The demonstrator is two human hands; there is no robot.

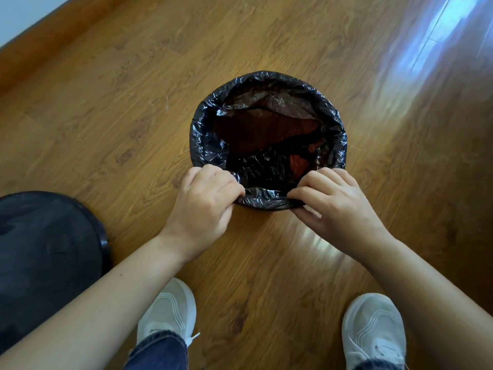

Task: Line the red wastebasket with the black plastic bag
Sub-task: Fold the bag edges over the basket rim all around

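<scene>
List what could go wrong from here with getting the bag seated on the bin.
1. Both hands, left and right, pinch the black bag at the near rim; a hard pull might tear the thin film.
2. Tugging the near edge could slip the folded far edge off the rim.
3. The bag's inside looks bunched and not pushed down, with the red wastebasket showing through, so it may sit badly.

The black plastic bag covered the red wastebasket almost wholly; only a red patch showed inside at five o'clock. Fingertips of the left hand and right hand were tucked out of sight under the rim's folded plastic. A dark round object at eight o'clock was cut off by the left edge.
</scene>
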